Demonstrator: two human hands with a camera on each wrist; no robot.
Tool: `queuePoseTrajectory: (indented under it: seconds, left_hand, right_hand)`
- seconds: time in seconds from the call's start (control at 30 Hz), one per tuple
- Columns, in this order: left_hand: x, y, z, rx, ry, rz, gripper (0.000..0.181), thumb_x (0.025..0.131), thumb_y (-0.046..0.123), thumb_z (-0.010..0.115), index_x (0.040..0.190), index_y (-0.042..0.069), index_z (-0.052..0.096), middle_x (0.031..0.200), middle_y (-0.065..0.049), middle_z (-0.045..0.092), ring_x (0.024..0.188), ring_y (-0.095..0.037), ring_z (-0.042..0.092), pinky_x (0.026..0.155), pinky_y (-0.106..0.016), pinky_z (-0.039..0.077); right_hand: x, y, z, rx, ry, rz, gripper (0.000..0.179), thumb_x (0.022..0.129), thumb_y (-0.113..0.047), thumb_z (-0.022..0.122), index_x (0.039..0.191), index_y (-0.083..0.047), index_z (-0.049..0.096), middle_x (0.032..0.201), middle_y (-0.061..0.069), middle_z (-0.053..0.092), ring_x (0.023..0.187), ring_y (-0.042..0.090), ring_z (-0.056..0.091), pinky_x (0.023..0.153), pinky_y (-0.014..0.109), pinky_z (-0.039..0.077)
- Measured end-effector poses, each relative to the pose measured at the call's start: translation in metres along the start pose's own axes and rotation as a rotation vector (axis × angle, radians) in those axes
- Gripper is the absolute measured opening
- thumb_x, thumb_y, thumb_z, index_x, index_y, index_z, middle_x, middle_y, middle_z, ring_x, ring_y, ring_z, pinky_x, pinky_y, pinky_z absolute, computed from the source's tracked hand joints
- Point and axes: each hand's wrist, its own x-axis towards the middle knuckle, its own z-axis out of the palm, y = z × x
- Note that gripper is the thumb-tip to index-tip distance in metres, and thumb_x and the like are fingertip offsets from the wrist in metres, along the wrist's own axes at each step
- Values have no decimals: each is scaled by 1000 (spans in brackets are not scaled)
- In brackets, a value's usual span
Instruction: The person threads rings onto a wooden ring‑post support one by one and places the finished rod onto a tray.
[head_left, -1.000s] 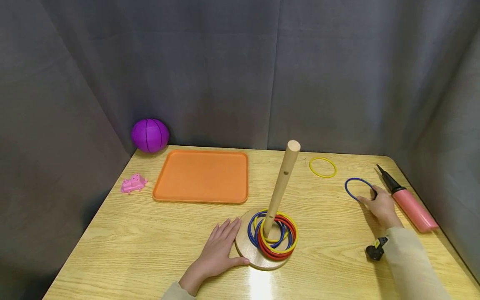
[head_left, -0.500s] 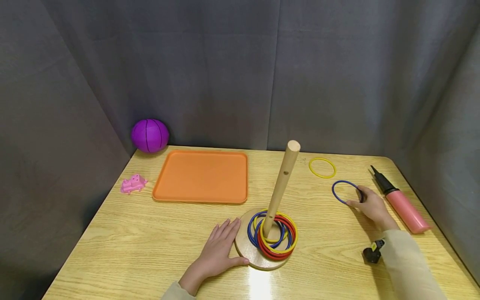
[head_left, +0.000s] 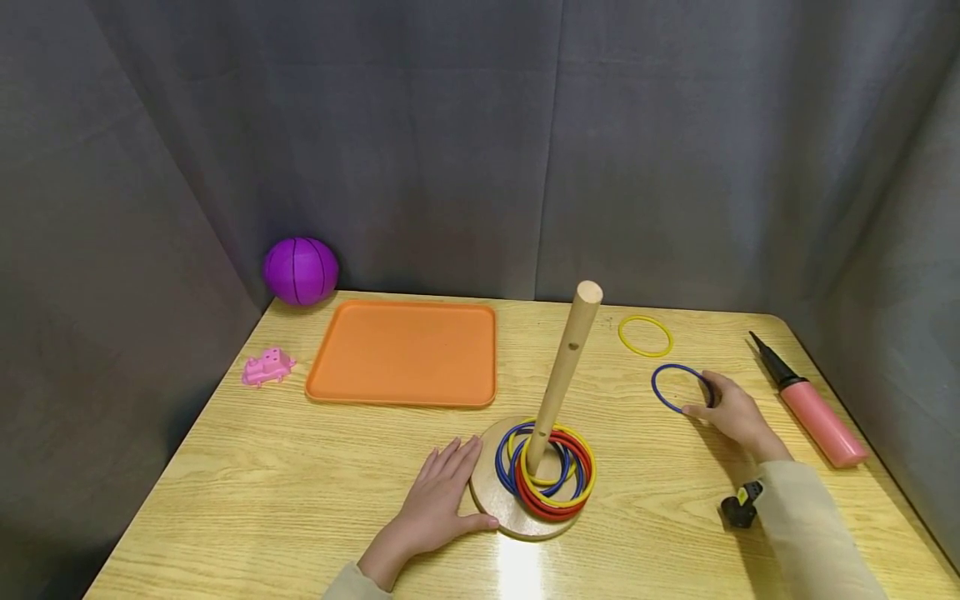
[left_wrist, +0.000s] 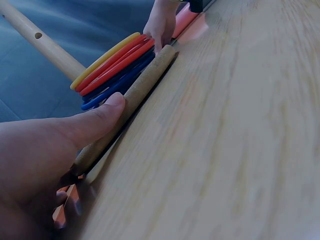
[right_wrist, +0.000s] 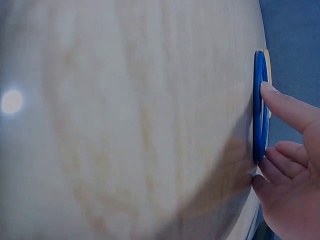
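On the table stands a wooden ring-toss peg (head_left: 562,362) on a round base (head_left: 491,483). Several blue, red and yellow rings (head_left: 557,510) lie stacked around its foot. My left hand (head_left: 431,508) rests flat against the base's left side, fingers straight, thumb along the near edge; the left wrist view shows the thumb (left_wrist: 102,116) against the rim. Far to the right, my right hand (head_left: 738,412) holds a blue ring (head_left: 662,396) by its right side. In the right wrist view, the thumb touches the blue ring (right_wrist: 258,107) on one part, with fingers at its lower end.
A yellow ring (head_left: 647,353) lies behind the blue one. At the right edge is a pink and black hand pump (head_left: 821,421). An orange tray (head_left: 405,354), a pink toy (head_left: 268,367) and a purple ball (head_left: 300,272) are at the back left. Grey curtains (head_left: 480,150) enclose the table.
My right hand has moved left, bringing the blue ring along. The pump shifted a little left, then partly back right. My left hand has stayed at the base.
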Motion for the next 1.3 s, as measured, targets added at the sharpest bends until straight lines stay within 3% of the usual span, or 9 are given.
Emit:
queuePoseTrajectory:
  seconds: [0.37, 0.87, 1.1, 1.3]
  left_hand:
    - [0, 1, -1, -6, -11, -7, 106, 78, 64, 65, 156, 11, 18, 162, -8, 22, 151, -33, 15, 122, -56, 11]
    - [-1, 0, 0, 4, -10, -4, 106, 77, 65, 66, 156, 10, 19, 162, -8, 23, 150, -33, 16, 122, -56, 12]
    - [-1, 1, 0, 1, -11, -4, 106, 77, 64, 66, 156, 10, 19, 162, -8, 23, 150, -34, 16, 122, -56, 12]
    - [-1, 0, -1, 2, -11, -1, 106, 78, 65, 65, 156, 10, 18, 162, -8, 22, 150, -34, 15, 122, -56, 12]
  right_hand:
    - [4, -1, -6, 34, -100, -17, 95, 88, -28, 71, 147, 17, 12, 146, 45, 21, 134, 60, 21, 108, 69, 25]
    - [7, -5, -3, 52, -131, -74, 93, 84, -20, 75, 144, 22, 17, 143, 46, 25, 131, 60, 28, 107, 68, 28]
    - [8, -6, -5, 25, -168, -64, 92, 84, -19, 75, 146, 18, 17, 145, 45, 22, 133, 61, 22, 108, 69, 24]
    - [10, -11, -7, -4, -167, -108, 87, 82, -13, 76, 143, 20, 22, 143, 45, 27, 131, 61, 28, 107, 69, 27]
